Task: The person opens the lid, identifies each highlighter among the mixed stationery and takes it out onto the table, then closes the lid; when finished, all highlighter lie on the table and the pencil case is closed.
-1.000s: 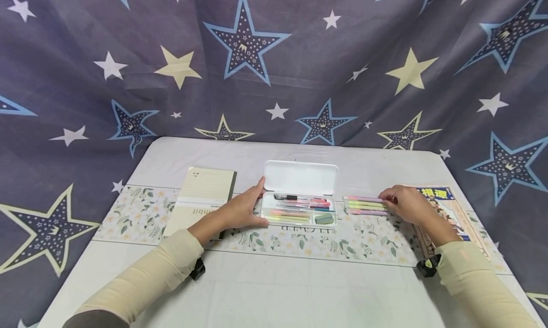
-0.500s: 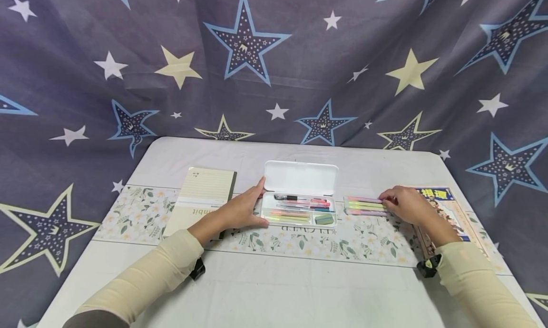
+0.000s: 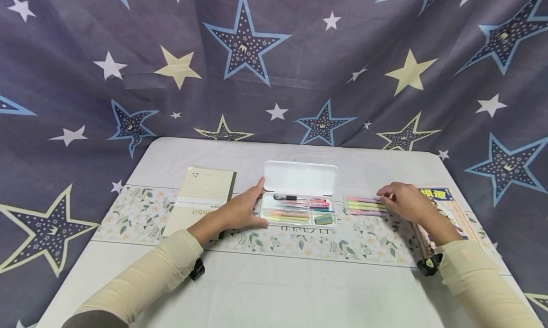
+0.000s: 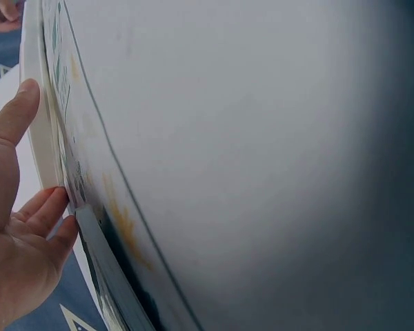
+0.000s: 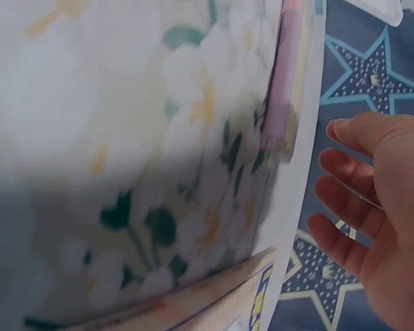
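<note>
A white pencil case [image 3: 300,178] lies with its lid raised in the middle of the table. Inside are several pens [image 3: 301,203], pastel sticks [image 3: 288,216] and a green eraser-like block [image 3: 324,219]. My left hand [image 3: 239,210] holds the case's left end, thumb at the near corner and fingers at the far one; the left wrist view shows the thumb [image 4: 24,103] against its side. To the right lies a flat clear pack of pastel highlighters [image 3: 366,205]. Just over its right end hovers my right hand [image 3: 404,203], fingers loosely bent and apart from the highlighters in the right wrist view.
A cream notebook [image 3: 201,194] lies left of the case, partly under the left forearm. An illustrated book [image 3: 449,213] with a blue and yellow title sits at the right, beneath the right wrist. A floral runner [image 3: 274,244] crosses the white table. Behind hangs a star-patterned curtain [image 3: 299,80].
My right hand has let go of the highlighter pack and risen slightly from its right end. The pack, the pencil case and my left hand stay where they were.
</note>
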`<state>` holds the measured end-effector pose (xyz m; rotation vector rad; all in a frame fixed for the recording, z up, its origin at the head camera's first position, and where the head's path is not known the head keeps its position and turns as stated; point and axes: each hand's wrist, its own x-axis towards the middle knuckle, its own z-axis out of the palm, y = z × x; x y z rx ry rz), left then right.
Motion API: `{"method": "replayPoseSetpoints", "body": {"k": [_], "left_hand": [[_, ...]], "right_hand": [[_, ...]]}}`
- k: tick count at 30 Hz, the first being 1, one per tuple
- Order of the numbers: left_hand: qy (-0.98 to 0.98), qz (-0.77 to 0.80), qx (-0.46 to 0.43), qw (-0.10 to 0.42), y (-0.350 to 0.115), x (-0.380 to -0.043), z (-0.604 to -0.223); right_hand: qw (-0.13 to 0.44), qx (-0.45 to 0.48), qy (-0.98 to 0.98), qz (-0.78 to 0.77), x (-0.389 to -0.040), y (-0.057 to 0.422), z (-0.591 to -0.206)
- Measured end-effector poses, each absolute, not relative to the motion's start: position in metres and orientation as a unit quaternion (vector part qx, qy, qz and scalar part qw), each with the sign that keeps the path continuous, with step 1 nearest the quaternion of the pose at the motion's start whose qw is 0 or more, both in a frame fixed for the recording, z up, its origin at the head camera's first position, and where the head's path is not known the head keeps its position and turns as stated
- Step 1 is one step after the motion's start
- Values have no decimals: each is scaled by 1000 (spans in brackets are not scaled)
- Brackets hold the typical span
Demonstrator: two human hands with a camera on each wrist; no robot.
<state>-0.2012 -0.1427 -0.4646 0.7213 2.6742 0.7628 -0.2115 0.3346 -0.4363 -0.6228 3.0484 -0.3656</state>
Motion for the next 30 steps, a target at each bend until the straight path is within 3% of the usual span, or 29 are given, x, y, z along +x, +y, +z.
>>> {"method": "replayPoseSetpoints", "body": {"k": [21, 30], "left_hand": [[922, 267, 247, 134, -143, -200, -463], [921, 270, 243, 139, -142, -200, -462]], "right_hand": [[-59, -308, 938, -146, -200, 257, -430], [-33, -324, 935, -139, -200, 230, -433]]}}
